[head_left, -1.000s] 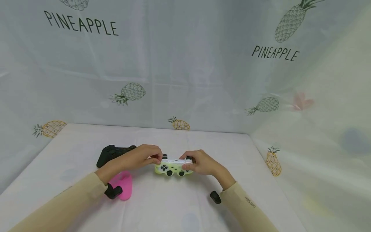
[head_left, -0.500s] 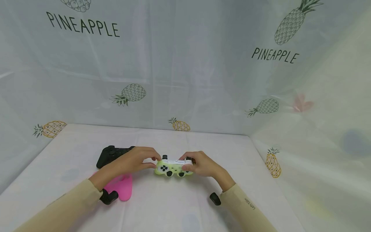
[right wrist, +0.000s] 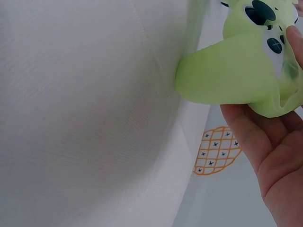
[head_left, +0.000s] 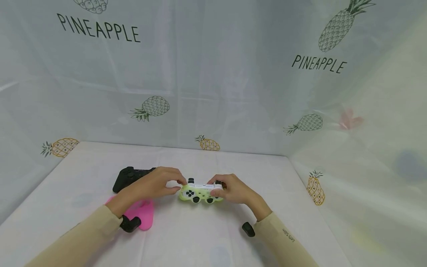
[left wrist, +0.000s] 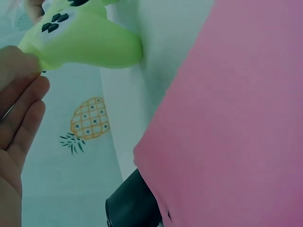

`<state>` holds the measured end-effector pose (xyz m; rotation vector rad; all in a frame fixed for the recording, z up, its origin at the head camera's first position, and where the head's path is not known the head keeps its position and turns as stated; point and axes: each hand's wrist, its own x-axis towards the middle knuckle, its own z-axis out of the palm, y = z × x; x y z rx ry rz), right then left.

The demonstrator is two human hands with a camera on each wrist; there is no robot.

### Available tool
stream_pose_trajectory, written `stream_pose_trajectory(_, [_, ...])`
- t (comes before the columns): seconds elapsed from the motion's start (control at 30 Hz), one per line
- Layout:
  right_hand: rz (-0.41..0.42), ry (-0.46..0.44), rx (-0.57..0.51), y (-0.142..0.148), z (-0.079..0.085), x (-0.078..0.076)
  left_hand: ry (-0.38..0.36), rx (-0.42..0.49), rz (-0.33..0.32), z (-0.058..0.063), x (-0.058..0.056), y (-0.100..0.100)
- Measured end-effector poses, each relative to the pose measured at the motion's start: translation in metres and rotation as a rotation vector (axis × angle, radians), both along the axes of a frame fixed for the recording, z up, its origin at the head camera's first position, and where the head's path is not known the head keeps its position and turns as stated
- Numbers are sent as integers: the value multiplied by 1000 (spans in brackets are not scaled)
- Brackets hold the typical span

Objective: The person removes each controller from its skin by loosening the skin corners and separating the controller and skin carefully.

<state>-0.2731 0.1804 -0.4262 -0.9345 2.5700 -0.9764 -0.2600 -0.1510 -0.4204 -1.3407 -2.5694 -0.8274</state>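
Pinched by left hand (head_left: 161, 181) and right hand (head_left: 232, 188), one per end: green-covered controller (head_left: 201, 193), long axis crosswise between.

Closed off at the back by a pale grey sheet (head_left: 217, 85), lightly creased, printed with outlined pineapples (head_left: 155, 106) and twice with the word PINEAPPLE (head_left: 100, 29). Bounded at right by a yellowish sheet (head_left: 367, 178) with a pinkish flower (head_left: 350, 119) and a blurred blue patch (head_left: 408, 165). Spread below with a white, faintly spotted worktop (head_left: 186, 237). Softly lit, warmer toward the right.
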Motion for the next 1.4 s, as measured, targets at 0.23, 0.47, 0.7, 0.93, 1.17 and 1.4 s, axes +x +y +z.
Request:
stream_pose_trajectory(0.23, [2,-6,11,-2,1,1,-10,-19,-28,2,-7,2])
stream_pose_trajectory(0.47, [2,0,11,0,-1,-1,-13,-60,-98,11,-17,8])
stream_pose_trajectory(0.7, [22,-11,-4,1,-2,-4,-43,-102,-96,7,-18,9])
stream_pose_trajectory(0.93, [43,-24,-10,3,-2,-6,0,-109,-129,4,-17,6])
stream_pose_trajectory(1.17, [50,-35,8,4,3,-8,1,-120,-142,0,-14,2])
stream_pose_trajectory(1.4, [45,-36,6,5,3,-7,-24,-139,-134,-3,-3,-1])
